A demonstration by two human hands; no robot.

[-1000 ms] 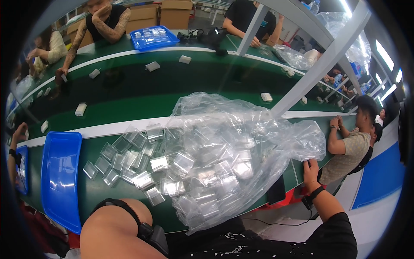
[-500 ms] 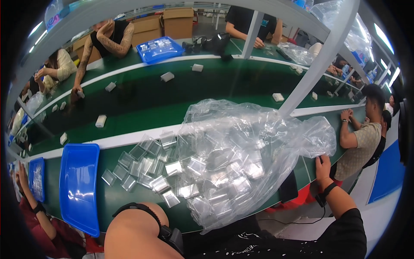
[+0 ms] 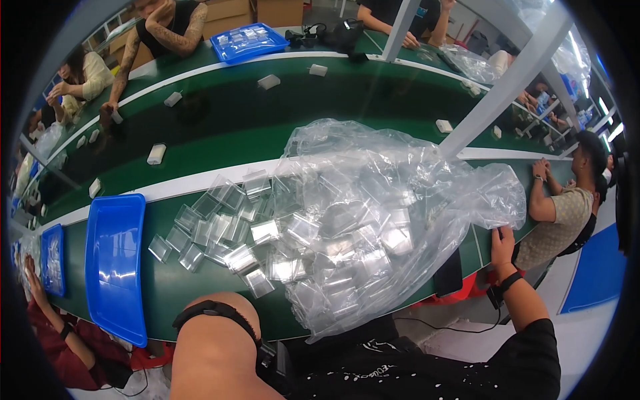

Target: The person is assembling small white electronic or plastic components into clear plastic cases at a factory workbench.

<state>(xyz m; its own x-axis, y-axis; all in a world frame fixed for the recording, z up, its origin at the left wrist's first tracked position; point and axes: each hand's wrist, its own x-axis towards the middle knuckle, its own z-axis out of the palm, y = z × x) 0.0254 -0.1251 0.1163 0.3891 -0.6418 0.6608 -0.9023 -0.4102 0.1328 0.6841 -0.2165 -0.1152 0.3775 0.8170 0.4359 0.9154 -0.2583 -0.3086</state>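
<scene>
On the long green table (image 3: 200, 285) lies a big see-through plastic bag (image 3: 460, 193), with a blue plastic tray (image 3: 115, 267) leftward. The right hand (image 3: 503, 247) curls beside the bag's end; I can't tell if it grips. The left hand is hidden. Small clear plastic pieces (image 3: 223, 228) lie inside and outside the bag; tugging it could scatter them.

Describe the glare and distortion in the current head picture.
Head view: glare whitens patches of the clear bag and loose clear pieces; pale reflections streak the nearest blue tray; the near white rail bows; corners are black.
</scene>
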